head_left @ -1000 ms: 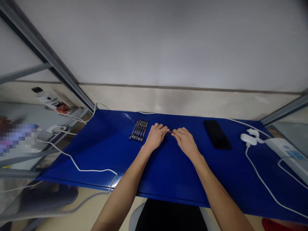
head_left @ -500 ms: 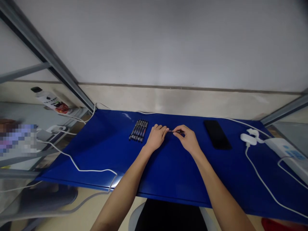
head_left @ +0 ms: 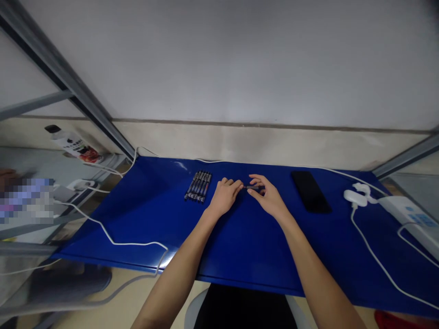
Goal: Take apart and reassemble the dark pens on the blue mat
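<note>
My left hand (head_left: pixel 224 195) rests on the blue table (head_left: pixel 144 214) with its fingers curled, fingertips at one end of a dark pen (head_left: pixel 252 187). My right hand (head_left: pixel 269 196) pinches the same pen between thumb and fingers, held level just above the table. A row of several dark pens (head_left: pixel 198 185) lies side by side just left of my left hand.
A black phone (head_left: pixel 310 191) lies flat to the right of my right hand. White chargers (head_left: pixel 355 195) and a power strip (head_left: pixel 409 217) sit at the far right, with a white cable (head_left: pixel 113 240) trailing over the left front edge. A bottle (head_left: pixel 73 144) lies on the left shelf.
My right hand has turned and opened its fingers outward, drawing the pen slightly to the right. The left hand has barely moved.
</note>
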`<state>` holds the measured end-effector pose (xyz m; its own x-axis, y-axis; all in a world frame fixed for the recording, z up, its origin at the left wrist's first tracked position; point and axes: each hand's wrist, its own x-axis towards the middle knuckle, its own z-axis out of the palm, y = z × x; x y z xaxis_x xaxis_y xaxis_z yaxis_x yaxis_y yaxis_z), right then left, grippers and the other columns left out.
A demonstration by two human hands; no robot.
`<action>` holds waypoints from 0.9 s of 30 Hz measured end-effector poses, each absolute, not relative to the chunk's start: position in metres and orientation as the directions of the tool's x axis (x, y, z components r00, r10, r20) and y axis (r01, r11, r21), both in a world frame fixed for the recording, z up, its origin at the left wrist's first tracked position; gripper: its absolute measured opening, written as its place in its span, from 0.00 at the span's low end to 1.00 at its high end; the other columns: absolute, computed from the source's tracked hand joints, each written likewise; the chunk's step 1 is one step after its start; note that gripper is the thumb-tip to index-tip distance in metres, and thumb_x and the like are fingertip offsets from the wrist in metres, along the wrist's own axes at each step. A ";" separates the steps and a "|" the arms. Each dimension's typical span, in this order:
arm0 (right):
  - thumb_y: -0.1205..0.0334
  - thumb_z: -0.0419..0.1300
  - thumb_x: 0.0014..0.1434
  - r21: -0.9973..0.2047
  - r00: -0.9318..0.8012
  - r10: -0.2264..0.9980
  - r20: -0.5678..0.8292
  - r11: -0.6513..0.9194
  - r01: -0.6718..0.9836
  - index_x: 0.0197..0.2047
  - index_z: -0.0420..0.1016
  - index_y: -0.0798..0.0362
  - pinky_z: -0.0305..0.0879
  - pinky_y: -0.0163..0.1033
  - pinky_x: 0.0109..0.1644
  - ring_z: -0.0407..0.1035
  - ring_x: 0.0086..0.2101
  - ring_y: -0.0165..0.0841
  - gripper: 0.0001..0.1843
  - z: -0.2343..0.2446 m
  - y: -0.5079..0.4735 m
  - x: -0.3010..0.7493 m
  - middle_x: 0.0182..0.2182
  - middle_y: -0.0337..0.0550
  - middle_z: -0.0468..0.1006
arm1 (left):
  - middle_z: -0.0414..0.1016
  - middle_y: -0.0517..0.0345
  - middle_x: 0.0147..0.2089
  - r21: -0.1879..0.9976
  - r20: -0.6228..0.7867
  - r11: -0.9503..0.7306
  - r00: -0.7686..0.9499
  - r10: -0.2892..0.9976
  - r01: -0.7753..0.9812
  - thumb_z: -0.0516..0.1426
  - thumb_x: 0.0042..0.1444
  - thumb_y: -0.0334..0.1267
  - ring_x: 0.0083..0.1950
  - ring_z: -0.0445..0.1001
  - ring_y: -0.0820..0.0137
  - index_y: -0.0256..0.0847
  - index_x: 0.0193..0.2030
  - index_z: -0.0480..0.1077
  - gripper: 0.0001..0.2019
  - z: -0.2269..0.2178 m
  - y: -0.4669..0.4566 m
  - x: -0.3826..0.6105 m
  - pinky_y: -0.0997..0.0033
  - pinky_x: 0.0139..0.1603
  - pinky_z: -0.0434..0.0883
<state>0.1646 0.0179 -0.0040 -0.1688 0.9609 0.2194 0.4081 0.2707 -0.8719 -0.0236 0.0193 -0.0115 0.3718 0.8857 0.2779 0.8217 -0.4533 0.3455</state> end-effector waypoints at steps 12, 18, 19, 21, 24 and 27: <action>0.58 0.58 0.60 -0.845 -0.193 0.951 0.242 0.304 0.439 0.62 0.62 0.46 0.68 0.41 0.40 0.73 0.41 0.37 0.27 -0.002 0.015 0.165 0.40 0.45 0.78 | 0.73 0.53 0.40 0.365 0.266 -0.456 0.379 0.886 0.811 0.39 0.71 0.40 0.41 0.66 0.64 0.42 0.41 0.67 0.17 -0.012 0.018 -0.019 0.65 0.42 0.59; 0.53 0.53 0.64 -0.861 -0.191 0.968 0.160 0.232 0.453 0.52 0.72 0.50 0.69 0.42 0.39 0.73 0.32 0.35 0.17 -0.004 0.019 0.170 0.30 0.42 0.77 | 0.73 0.54 0.39 0.338 0.267 -0.493 0.421 0.867 0.802 0.39 0.71 0.44 0.42 0.66 0.64 0.43 0.46 0.68 0.18 -0.011 0.017 -0.019 0.65 0.43 0.59; 0.54 0.53 0.64 -0.862 -0.193 0.968 0.162 0.234 0.450 0.53 0.72 0.49 0.69 0.43 0.40 0.73 0.32 0.35 0.17 -0.004 0.019 0.171 0.29 0.41 0.76 | 0.73 0.54 0.39 0.338 0.264 -0.494 0.424 0.867 0.801 0.39 0.71 0.44 0.42 0.66 0.64 0.44 0.47 0.68 0.18 -0.011 0.017 -0.019 0.65 0.43 0.59; 0.57 0.56 0.62 -0.854 -0.204 0.958 0.201 0.274 0.442 0.56 0.69 0.48 0.69 0.42 0.41 0.73 0.36 0.36 0.19 -0.003 0.020 0.171 0.33 0.42 0.77 | 0.73 0.54 0.40 0.343 0.255 -0.485 0.417 0.872 0.804 0.39 0.71 0.44 0.42 0.66 0.64 0.44 0.48 0.69 0.18 -0.011 0.017 -0.019 0.65 0.44 0.59; 0.58 0.60 0.58 -0.838 -0.226 0.944 0.242 0.321 0.441 0.58 0.67 0.45 0.69 0.40 0.41 0.73 0.43 0.38 0.24 -0.002 0.018 0.169 0.42 0.45 0.77 | 0.73 0.53 0.40 0.357 0.259 -0.477 0.406 0.877 0.803 0.39 0.71 0.44 0.43 0.67 0.64 0.45 0.51 0.69 0.19 -0.011 0.017 -0.020 0.65 0.44 0.60; 0.55 0.56 0.63 -0.843 -0.233 0.950 0.209 0.296 0.449 0.58 0.68 0.47 0.69 0.41 0.40 0.74 0.35 0.35 0.20 0.000 0.016 0.167 0.35 0.42 0.78 | 0.73 0.54 0.40 0.362 0.278 -0.499 0.420 0.864 0.787 0.40 0.71 0.44 0.43 0.66 0.64 0.46 0.52 0.69 0.18 -0.009 0.016 -0.020 0.65 0.44 0.60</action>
